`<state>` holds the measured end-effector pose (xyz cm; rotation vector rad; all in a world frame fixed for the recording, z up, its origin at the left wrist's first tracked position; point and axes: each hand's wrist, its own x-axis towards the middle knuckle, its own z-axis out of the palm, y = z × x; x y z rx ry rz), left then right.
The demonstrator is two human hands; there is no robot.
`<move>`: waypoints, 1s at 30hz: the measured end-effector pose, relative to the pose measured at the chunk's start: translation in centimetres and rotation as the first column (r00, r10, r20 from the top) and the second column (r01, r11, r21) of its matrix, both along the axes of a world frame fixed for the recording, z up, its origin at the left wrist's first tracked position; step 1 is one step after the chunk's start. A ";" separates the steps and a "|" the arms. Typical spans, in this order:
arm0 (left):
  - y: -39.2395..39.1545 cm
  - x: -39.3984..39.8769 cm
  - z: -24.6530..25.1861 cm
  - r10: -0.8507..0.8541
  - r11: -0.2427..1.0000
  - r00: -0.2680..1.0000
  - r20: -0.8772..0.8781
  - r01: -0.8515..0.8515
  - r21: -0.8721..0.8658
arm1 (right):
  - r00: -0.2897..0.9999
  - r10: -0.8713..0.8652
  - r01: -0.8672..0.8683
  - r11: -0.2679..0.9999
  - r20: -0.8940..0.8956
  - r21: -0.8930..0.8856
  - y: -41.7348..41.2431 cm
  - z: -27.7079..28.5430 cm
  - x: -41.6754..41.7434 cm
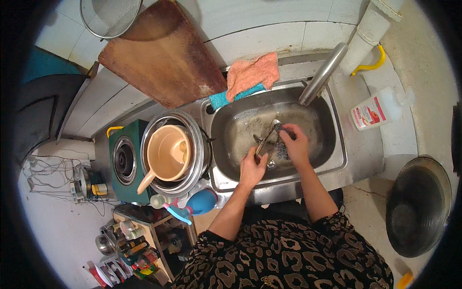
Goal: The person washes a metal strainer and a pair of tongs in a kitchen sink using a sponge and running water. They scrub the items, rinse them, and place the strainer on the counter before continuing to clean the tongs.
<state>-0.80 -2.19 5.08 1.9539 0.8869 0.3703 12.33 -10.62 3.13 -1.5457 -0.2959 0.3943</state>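
Both hands are over a stainless steel sink basin (234, 124) holding cloudy water. My left hand (253, 167) grips the near end of a long, thin, dark object (266, 139), tilted away from me; its exact kind is unclear. At its far end, my right hand (295, 142) pinches a small dark, rough wad (278, 127), perhaps a scouring pad, against the object. A dark textured patch (282, 151) shows below the right fingers, partly covered by them. The metal faucet (323, 74) reaches over the basin's far right corner.
Orange (252, 74) and teal cloths (220, 100) drape the back rim. A wooden cutting board (162, 57) leans on the wall. Left are a beige dipper (168, 151) in metal bowls, a green gas stove (114, 144) and a blue spray bottle (202, 202). Right are a jug (375, 110) and dark tub (415, 209).
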 end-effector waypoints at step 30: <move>-1.2 0.8 -3.9 0.097 0.940 0.989 0.114 -0.054 -0.338 | 0.961 0.126 -0.054 0.958 0.245 -0.281 -0.6 -1.0 -0.7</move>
